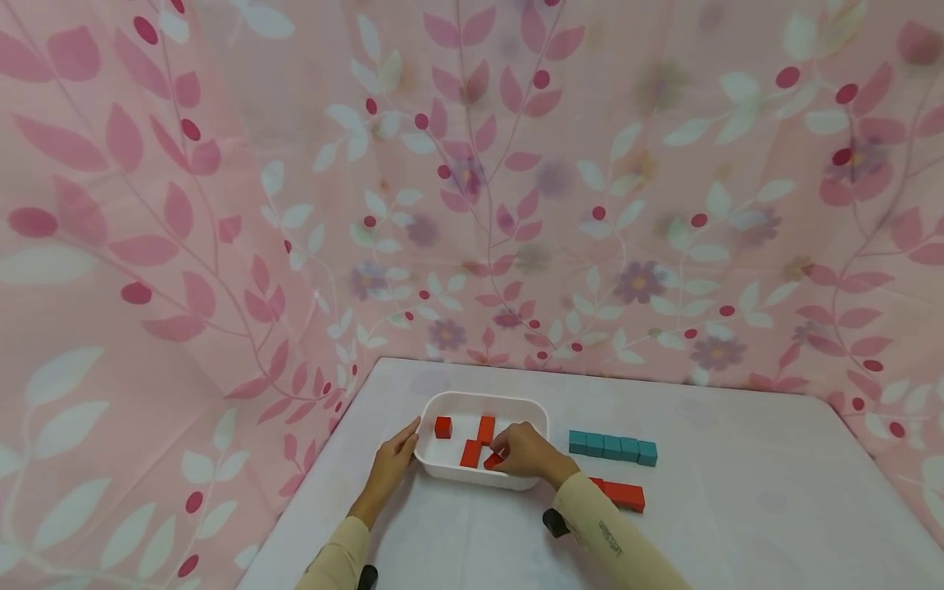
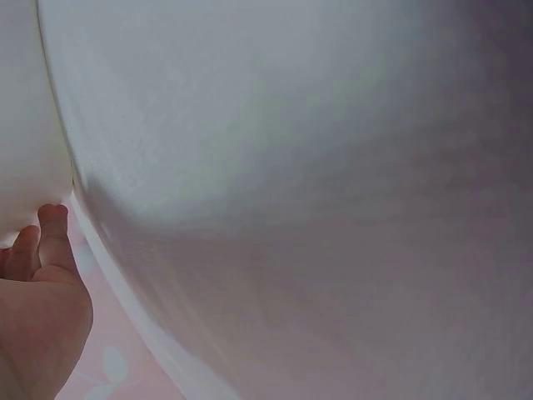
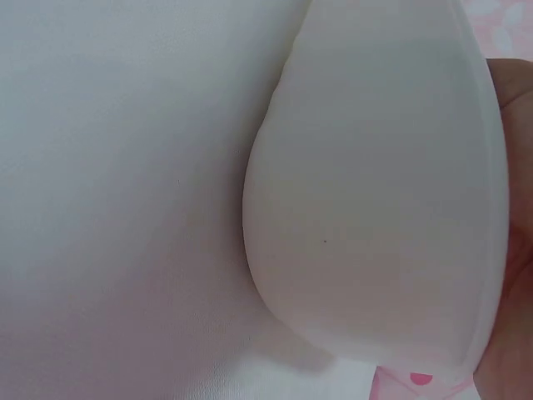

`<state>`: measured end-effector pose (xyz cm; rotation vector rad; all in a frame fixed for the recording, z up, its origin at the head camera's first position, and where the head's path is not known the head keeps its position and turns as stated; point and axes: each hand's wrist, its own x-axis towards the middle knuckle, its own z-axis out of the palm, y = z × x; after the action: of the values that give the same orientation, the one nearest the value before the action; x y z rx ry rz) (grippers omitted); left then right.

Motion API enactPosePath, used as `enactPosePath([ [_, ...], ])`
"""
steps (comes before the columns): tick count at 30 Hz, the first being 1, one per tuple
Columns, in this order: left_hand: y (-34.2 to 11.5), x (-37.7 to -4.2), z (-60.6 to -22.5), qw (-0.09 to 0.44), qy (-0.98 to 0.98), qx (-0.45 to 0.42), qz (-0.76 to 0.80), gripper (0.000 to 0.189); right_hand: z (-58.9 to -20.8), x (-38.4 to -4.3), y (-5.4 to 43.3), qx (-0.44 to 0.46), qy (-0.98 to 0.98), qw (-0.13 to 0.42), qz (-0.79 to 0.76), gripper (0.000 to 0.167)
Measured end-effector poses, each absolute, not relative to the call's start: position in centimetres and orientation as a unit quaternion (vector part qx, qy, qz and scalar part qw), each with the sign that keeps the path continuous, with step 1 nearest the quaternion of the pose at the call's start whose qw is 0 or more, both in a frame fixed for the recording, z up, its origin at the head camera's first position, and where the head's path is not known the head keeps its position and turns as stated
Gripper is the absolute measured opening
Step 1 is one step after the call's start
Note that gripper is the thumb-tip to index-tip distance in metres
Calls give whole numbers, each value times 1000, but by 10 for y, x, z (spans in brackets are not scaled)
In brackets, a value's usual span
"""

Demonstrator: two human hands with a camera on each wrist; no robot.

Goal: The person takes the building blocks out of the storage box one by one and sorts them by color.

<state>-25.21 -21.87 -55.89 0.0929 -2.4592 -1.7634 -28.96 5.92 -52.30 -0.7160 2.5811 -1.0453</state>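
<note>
A white plastic tub (image 1: 483,475) stands on the table with several red blocks (image 1: 470,453) inside it. My left hand (image 1: 391,465) holds the tub at its left end; in the left wrist view its fingers (image 2: 53,237) lie against the outer wall. Over the tub's right end reaches my right hand (image 1: 525,452), its fingertips on a red block (image 1: 493,462) near the front wall. Part of that block is hidden by the fingers. From the right wrist camera, the tub's outer wall (image 3: 375,192) covers most of the right hand (image 3: 512,233).
Right of the tub, a row of teal blocks (image 1: 612,447) lies on the white-covered table (image 1: 737,492). Nearer to me is a row of red blocks (image 1: 623,495), partly behind my right sleeve (image 1: 608,524). A pink floral cloth (image 1: 516,205) hangs behind the table.
</note>
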Motion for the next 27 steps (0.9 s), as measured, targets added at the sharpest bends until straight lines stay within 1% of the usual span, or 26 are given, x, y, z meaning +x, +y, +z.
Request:
enactPosePath([
  [5,-218,-252,-558,58,-809,35,-584,41,-524,-293,55,-251,892,133,-352,32],
  [15,-216,-251,-559,67,-812,24,-580,40,-528,-292,47,-245,899,112,-345,33],
  [20,-216,-252,-559,64,-811,25,-581,41,-527,-293,47,-239,906,106,-334,28],
  [23,-217,-252,-558,64,-811,27,-581,41,-527,-293,46,-236,906,110,-333,30],
  [27,-217,-251,-559,60,-810,33,-582,41,-527,-291,46,-248,907,97,-326,34],
])
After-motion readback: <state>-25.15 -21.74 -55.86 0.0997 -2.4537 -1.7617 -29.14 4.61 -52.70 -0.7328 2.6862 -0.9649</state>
